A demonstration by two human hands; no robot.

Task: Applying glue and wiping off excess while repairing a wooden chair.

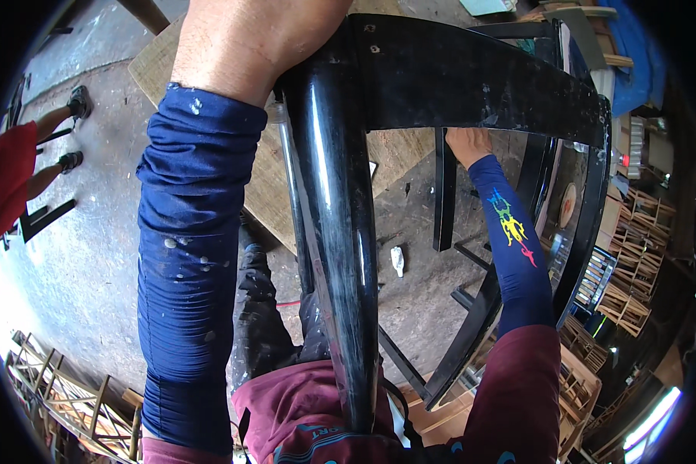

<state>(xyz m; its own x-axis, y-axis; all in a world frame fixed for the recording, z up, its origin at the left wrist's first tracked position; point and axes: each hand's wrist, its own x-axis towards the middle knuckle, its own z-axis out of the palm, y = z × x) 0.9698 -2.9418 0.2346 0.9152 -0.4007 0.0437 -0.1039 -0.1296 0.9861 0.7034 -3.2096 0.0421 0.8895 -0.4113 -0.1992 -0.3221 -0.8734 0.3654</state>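
Note:
A glossy black wooden chair frame (329,232) fills the centre, with a curved rail (475,77) across its top and a long rounded post running down toward my body. My left hand (259,31) is at the top of that post, its fingers hidden beyond the upper edge and behind the frame. My right hand (468,147) is under the curved rail, fingers curled at a black bar (443,209), partly hidden by the frame. A worn plywood board (410,158) lies beneath the frame.
At left, a person in red (8,193) stands beside black wooden pieces (46,216). A small white item (397,261) lies on the concrete floor. Stacked wooden frames (626,301) line the right side; more stand lower left (69,394). A blue covering (638,54) is at upper right.

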